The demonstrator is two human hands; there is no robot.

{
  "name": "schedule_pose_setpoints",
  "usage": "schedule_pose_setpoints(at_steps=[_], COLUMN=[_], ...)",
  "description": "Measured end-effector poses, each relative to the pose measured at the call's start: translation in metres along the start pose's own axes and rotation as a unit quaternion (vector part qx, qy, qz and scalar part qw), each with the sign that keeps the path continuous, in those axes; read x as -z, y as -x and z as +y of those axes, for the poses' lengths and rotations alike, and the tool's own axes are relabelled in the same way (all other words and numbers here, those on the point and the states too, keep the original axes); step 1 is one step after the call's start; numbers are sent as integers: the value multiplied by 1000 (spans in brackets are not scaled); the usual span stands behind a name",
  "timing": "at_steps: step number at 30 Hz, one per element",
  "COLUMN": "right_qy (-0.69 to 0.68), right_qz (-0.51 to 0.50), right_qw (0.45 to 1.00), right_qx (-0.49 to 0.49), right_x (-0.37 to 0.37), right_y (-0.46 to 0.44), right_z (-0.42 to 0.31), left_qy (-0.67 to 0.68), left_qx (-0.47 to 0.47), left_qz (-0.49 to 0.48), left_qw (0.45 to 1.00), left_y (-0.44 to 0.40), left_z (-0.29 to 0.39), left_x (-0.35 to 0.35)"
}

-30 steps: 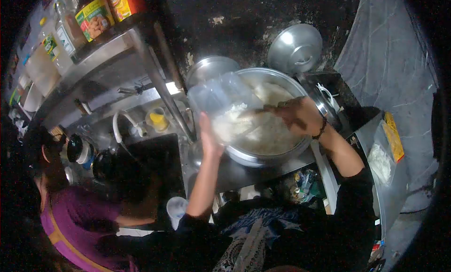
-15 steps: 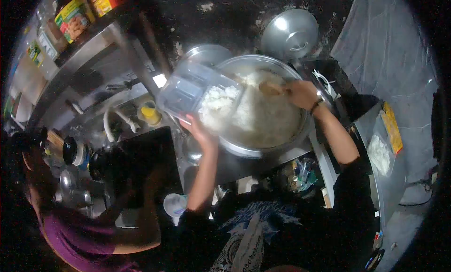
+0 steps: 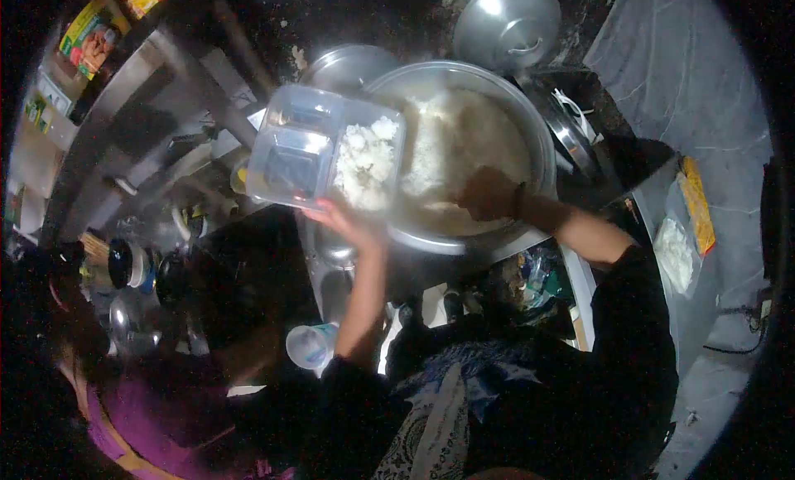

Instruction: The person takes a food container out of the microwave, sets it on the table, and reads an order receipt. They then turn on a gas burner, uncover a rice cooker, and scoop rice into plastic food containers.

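Note:
My left hand (image 3: 352, 227) is closed on the lower edge of a clear plastic container (image 3: 290, 169) with compartments. White rice (image 3: 366, 161) fills its right compartment; the two left ones look bare. The container is held beside and over the left rim of a large metal pot (image 3: 544, 149). More rice (image 3: 422, 140) lies in the pot, blurred as if by steam. My right hand (image 3: 490, 194) is low over the pot's contents, fingers curled round a wooden spoon that is mostly hidden and blurred now.
Metal lids (image 3: 509, 24) lean behind the pot. On the right lies a plastic bag with white contents (image 3: 675, 252). A person in a purple top (image 3: 157, 414) works at the left. A plastic cup (image 3: 310, 346) stands below my left forearm. Bottles and packets line the upper-left shelf.
My right hand has moved from the pot's far right down towards its near side with the spoon. The container has shifted left and now shows its compartments more squarely. The whole view has shifted.

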State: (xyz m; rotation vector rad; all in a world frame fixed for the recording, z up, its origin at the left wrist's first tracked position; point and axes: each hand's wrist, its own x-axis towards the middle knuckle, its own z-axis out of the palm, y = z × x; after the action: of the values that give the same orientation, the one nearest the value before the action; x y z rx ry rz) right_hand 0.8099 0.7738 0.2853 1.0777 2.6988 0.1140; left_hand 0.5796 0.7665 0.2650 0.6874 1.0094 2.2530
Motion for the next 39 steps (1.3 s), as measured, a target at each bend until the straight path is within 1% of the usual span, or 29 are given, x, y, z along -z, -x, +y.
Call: schedule_pose_setpoints(at_steps=[1, 3, 6, 7, 8, 9, 11, 12, 13, 15, 16, 18, 19, 21, 23, 24, 25, 27, 28, 30, 32, 34, 37, 39], right_qy=[-18, -35, -84, -156, -228, -229, -381, -380, -403, -450, -471, -481, -466, -445, -318, -205, -205, -77, -76, -12, -1, 16, -21, -71], right_qz=[-5, -10, -7, 0, 9, 10, -88, -87, -96, -111, -118, -121, -23, 78, 247, 348, 347, 279, 279, 297, 308, 317, 345, 253], right_qw=[999, 997, 994, 983, 964, 963, 916, 917, 908, 886, 874, 868, 884, 892, 914, 915, 915, 957, 957, 954, 951, 948, 938, 964], right_qx=[33, 61, 62, 101, 137, 138, 85, 87, 63, 17, -6, -23, -30, -31, -46, -19, -20, -34, -34, -30, -22, -15, -15, -47], right_x=[2, 9, 10, -2, -3, -5, 0, 5, 11, 36, 45, 49, 40, 42, 42, 39, 43, 71, 73, 76, 75, 80, 101, 109], right_y=[8, 17, 25, 25, 24, 23, 23, 26, 31, 40, 44, 46, 49, 48, 42, 36, 35, 39, 40, 40, 39, 40, 51, 60], right_z=[-2, -3, 7, 17, 23, 30, 41, 45, 49, 52, 55, 71, 81, 78, 60, 46, 39, 23, 23, 26, 26, 28, 25, 18], left_qy=[-5, -16, -2, -60, -91, -120, -112, -109, -52, 2, 26, 54, 67, 156, 139, 144, 149, 145, 138, 134, 101, 106, 114, 118], left_qx=[-8, -25, -22, -51, -66, -81, -80, -81, -53, -31, 27, 84, 112, 228, 233, 267, 303, 316, 307, 296, 285, 284, 286, 289], left_qz=[-4, -13, 8, -9, -19, -29, -23, -20, -19, -16, -27, -34, -37, -64, -76, -88, -100, -110, -111, -104, -97, -95, -91, -93], left_qw=[1000, 999, 1000, 997, 994, 989, 990, 991, 997, 999, 999, 994, 991, 959, 960, 949, 936, 931, 935, 940, 948, 948, 947, 946], left_y=[-2, -5, 1, 2, 2, 2, 2, 1, -3, -7, -10, -13, -14, 4, 13, 20, 24, 24, 25, 27, 24, 23, 22, 19], left_z=[-2, -5, -10, -14, -13, -12, -11, -10, -8, -2, 2, 8, 10, 33, 33, 40, 44, 35, 37, 37, 37, 38, 29, 33], left_x=[2, 4, 3, 8, 9, 10, 7, 5, 3, 6, 7, 10, 12, 7, 13, 10, 9, 13, 11, 11, 14, 12, 20, 18])
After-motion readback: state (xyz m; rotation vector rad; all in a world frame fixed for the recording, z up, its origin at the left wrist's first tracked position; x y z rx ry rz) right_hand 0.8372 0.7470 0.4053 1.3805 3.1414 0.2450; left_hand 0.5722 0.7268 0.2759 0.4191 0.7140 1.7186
